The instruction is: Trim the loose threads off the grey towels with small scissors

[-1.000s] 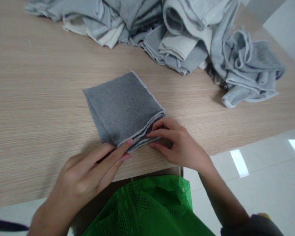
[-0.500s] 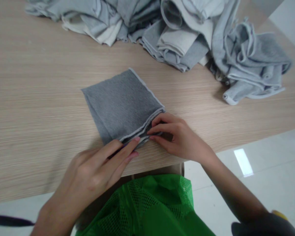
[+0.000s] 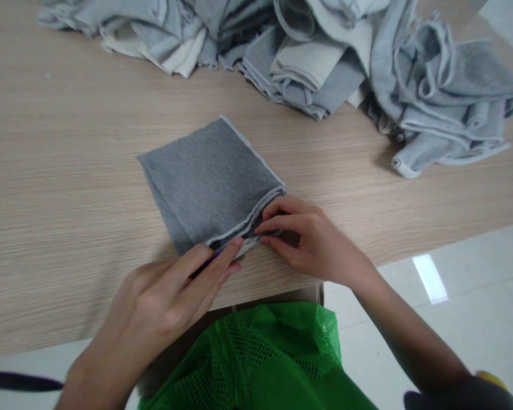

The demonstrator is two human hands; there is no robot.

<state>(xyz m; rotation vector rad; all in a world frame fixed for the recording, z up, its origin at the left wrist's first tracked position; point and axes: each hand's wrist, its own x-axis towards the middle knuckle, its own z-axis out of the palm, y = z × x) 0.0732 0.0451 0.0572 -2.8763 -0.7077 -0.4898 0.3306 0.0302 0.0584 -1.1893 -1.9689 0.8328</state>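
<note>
A folded dark grey cloth (image 3: 209, 179) with a pale stitched hem lies flat on the wooden table (image 3: 60, 171). My left hand (image 3: 166, 296) pinches the near left corner of its hem, fingers pressed together. At the near right corner my right hand (image 3: 308, 239) grips the stacked hem layers between thumb and fingertips. Both hands rest close to the table's front edge.
A heap of grey and cream cloths (image 3: 308, 51) stretches along the far side of the table, bulging at the right (image 3: 444, 97). A green mesh bag (image 3: 256, 364) sits below the table edge in front of me. White tiled floor (image 3: 453, 296) lies to the right.
Both hands keep their hold on the cloth's near hem and have barely shifted. The view has drifted slightly.
</note>
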